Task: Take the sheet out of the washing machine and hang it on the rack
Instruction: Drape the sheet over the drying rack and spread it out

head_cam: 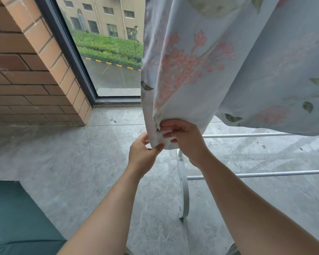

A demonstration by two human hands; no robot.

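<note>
two hands meet at the lowest gathered corner of the sheet (201, 61), a pale blue cloth printed with pink flowers and green leaves that hangs down from above, its top out of view. the left hand (142, 153) pinches the bottom fold between thumb and fingertips, coming at it from below and the left. the right hand (184, 138) curls its fingers round the bunched hem just above, on the same corner. the two hands are just beside each other. the rest of the sheet spreads up and to the right, its lower edge hanging above the white rack (265, 174), whose two horizontal rails and curved leg show near the right forearm. the rack stands on the grey stone floor (81, 162). to the left are a brick wall (26, 80) and a dark-framed window (114, 76); a teal surface (17, 218) fills the lower left corner.
</note>
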